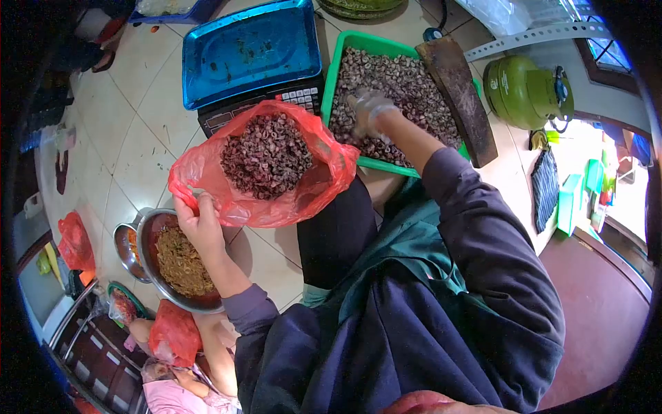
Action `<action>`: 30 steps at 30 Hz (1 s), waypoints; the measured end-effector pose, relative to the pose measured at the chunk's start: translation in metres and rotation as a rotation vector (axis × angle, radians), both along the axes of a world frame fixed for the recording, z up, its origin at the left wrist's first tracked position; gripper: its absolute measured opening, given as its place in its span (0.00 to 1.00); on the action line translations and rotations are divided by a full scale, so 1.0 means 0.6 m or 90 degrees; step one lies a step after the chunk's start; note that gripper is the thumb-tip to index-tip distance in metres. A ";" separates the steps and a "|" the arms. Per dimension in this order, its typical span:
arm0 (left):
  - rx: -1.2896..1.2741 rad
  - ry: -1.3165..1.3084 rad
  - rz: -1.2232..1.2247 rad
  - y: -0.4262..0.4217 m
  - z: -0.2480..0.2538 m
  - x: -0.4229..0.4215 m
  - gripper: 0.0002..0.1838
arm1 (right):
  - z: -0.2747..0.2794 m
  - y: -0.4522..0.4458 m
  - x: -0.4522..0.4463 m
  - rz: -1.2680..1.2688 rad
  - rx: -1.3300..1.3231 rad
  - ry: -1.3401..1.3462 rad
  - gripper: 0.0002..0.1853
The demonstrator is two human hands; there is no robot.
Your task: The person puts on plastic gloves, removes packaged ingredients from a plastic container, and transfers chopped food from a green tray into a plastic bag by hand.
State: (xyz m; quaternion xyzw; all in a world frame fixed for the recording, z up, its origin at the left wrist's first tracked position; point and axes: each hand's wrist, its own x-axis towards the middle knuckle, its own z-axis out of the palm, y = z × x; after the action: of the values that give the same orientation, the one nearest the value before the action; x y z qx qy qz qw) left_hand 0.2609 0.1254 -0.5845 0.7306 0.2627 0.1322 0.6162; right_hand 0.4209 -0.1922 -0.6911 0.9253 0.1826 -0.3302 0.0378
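My left hand [202, 224] pinches the rim of a red plastic bag [196, 172], which gapes wide and holds a heap of small purple-grey chopped pieces [267, 155]. My right hand [372, 114], in a clear plastic glove, is over the near left part of a green tray [376, 164] filled with the same kind of pieces [414, 86]. Its fingers are blurred against the pieces, so their grip does not show. Just beyond the bag stands a scale [296, 96] with a blue metal pan [252, 52] on top.
A dark wooden board [458, 96] lies across the tray's right side. Further right stands a green gas cylinder [524, 93]. Left of my knees, a metal bowl [148, 234] holds brownish shredded food [183, 265]. Someone in pink [183, 397] is at the lower left with another red bag [174, 333].
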 end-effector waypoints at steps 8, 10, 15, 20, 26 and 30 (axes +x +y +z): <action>0.003 -0.005 -0.030 0.008 0.000 -0.011 0.23 | -0.104 -0.017 -0.003 0.001 0.041 -0.141 0.27; -0.007 0.005 -0.035 0.006 0.008 -0.011 0.23 | -0.090 -0.033 0.012 -0.081 0.183 -0.110 0.26; -0.007 -0.002 -0.046 -0.001 0.013 -0.015 0.20 | 0.002 -0.085 0.041 -0.256 0.276 0.133 0.28; -0.035 -0.001 -0.065 0.002 0.011 -0.013 0.23 | 0.125 -0.092 0.028 -0.412 0.351 0.188 0.22; -0.058 -0.039 -0.049 0.000 0.002 -0.014 0.22 | 0.276 -0.037 0.019 -0.308 0.557 0.256 0.22; -0.001 -0.027 -0.072 0.003 0.010 -0.016 0.24 | 0.310 0.061 0.003 -0.083 0.650 0.289 0.21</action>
State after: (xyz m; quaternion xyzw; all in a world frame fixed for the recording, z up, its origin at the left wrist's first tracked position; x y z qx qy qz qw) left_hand 0.2513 0.1273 -0.5787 0.7407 0.2079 0.1122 0.6289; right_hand 0.4225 -0.1556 -0.5050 0.7411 0.2655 -0.3927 -0.4754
